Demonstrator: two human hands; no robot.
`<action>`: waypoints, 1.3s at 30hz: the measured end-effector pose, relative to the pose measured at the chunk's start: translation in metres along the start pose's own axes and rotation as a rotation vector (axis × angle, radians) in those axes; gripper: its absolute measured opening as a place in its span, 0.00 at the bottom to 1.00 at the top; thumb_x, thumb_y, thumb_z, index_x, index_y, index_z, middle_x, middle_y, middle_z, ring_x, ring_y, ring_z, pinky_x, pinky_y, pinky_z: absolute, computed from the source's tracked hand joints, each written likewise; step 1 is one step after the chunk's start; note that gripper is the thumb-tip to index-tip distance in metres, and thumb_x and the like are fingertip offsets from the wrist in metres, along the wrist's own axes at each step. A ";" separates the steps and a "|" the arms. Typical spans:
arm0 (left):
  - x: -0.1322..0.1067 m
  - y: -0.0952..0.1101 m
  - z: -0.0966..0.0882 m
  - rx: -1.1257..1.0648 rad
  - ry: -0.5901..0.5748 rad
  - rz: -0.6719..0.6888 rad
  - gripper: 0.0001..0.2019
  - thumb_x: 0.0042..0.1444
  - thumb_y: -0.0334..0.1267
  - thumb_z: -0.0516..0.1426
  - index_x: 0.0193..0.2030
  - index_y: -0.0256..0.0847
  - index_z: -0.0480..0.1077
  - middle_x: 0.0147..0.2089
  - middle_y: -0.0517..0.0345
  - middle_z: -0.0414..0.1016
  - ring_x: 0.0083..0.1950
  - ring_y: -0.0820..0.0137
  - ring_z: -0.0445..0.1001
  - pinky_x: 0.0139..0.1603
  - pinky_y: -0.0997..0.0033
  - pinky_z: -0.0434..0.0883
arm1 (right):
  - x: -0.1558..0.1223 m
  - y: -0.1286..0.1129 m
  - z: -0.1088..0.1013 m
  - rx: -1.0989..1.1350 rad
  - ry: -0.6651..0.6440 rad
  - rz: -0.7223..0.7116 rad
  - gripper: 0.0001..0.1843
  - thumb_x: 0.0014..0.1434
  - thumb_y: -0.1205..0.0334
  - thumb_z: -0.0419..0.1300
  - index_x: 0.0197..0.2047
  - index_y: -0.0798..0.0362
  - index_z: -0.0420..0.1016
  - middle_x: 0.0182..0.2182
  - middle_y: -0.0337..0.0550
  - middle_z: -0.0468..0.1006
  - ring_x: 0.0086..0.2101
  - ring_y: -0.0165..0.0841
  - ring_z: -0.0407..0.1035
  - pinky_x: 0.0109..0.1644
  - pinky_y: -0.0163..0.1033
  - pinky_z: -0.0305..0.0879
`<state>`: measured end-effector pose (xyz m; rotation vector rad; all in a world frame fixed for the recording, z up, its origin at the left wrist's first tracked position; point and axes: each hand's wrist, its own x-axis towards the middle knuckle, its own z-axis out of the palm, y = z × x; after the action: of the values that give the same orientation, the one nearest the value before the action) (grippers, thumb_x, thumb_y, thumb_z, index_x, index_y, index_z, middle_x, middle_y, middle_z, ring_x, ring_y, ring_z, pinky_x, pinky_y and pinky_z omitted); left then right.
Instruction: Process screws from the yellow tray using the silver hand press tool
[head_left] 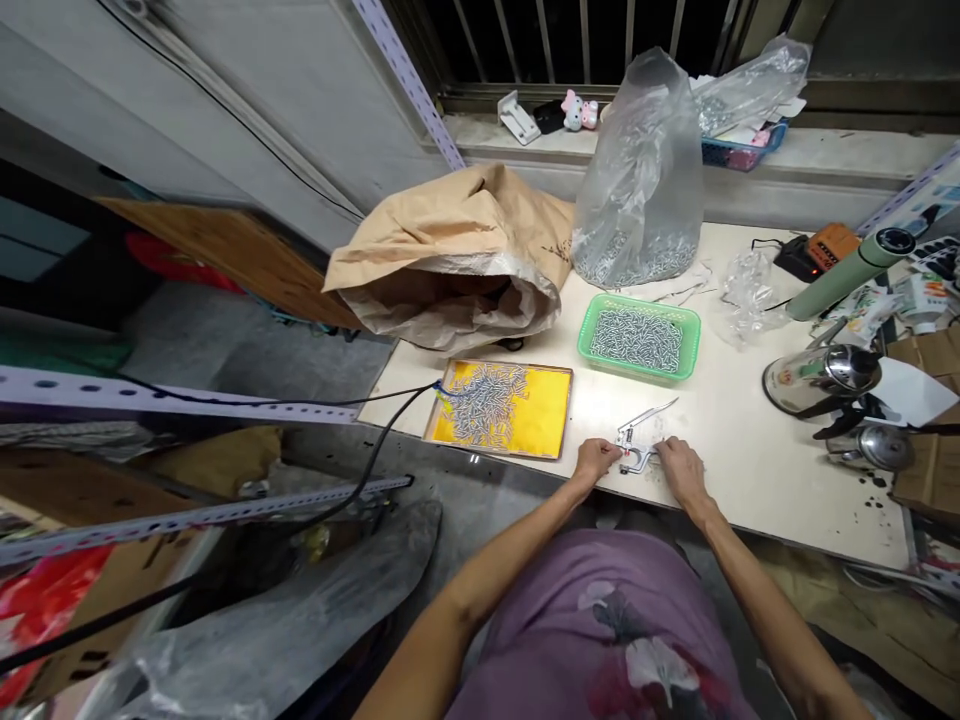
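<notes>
Silver hand-press pliers [636, 460] with a C-shaped jaw, a small spring and a long lever lie near the table's front edge, between my hands. My left hand [596, 460] is closed in a pinch at the left side of the jaw, by a small red spot; what its fingertips hold is too small to make out. On the other side, the fingers of my right hand [681, 468] close on the right end of the pliers. A yellow tray [546, 408] with a heap of small metal pieces lies left of my left hand. Behind the pliers stands a green basket [585, 345] full of similar metal pieces.
A large brown paper sack [465, 225] gapes at the back left, beside a clear plastic bag [637, 170] of metal pieces. At right are a glass pot [806, 385], a smaller pot [877, 447] and a green flask [847, 278]. Black cables [382, 430] reach the yellow tray.
</notes>
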<state>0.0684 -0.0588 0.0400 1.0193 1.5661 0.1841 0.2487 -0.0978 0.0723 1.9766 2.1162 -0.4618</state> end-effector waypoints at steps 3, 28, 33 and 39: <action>-0.001 -0.003 0.016 -0.018 0.064 -0.061 0.06 0.49 0.36 0.62 0.30 0.33 0.76 0.23 0.61 0.73 0.21 0.80 0.66 0.21 0.83 0.63 | 0.002 0.003 0.001 0.017 -0.024 -0.026 0.14 0.63 0.70 0.48 0.44 0.50 0.72 0.40 0.46 0.73 0.42 0.35 0.65 0.39 0.37 0.56; 0.013 -0.002 0.020 0.414 -0.004 -0.026 0.07 0.49 0.34 0.60 0.25 0.33 0.75 0.20 0.61 0.69 0.25 0.75 0.67 0.28 0.78 0.60 | 0.003 0.007 0.012 0.021 -0.062 -0.062 0.15 0.62 0.72 0.46 0.44 0.51 0.70 0.41 0.46 0.72 0.42 0.34 0.64 0.38 0.36 0.57; 0.011 0.002 0.024 0.561 0.027 0.018 0.05 0.49 0.32 0.60 0.25 0.34 0.75 0.25 0.56 0.74 0.31 0.71 0.71 0.31 0.77 0.60 | 0.002 0.007 0.016 0.012 -0.040 -0.067 0.14 0.62 0.71 0.46 0.44 0.50 0.70 0.40 0.46 0.72 0.42 0.34 0.64 0.39 0.36 0.57; 0.010 0.002 0.022 0.487 0.019 -0.013 0.06 0.49 0.34 0.60 0.24 0.35 0.75 0.22 0.59 0.72 0.30 0.72 0.71 0.31 0.77 0.60 | 0.008 0.011 0.020 0.027 -0.018 -0.090 0.14 0.61 0.68 0.49 0.48 0.49 0.70 0.47 0.48 0.73 0.44 0.37 0.65 0.43 0.39 0.60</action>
<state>0.0893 -0.0595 0.0280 1.3826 1.6741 -0.2094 0.2578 -0.0971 0.0495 1.8893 2.2061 -0.5248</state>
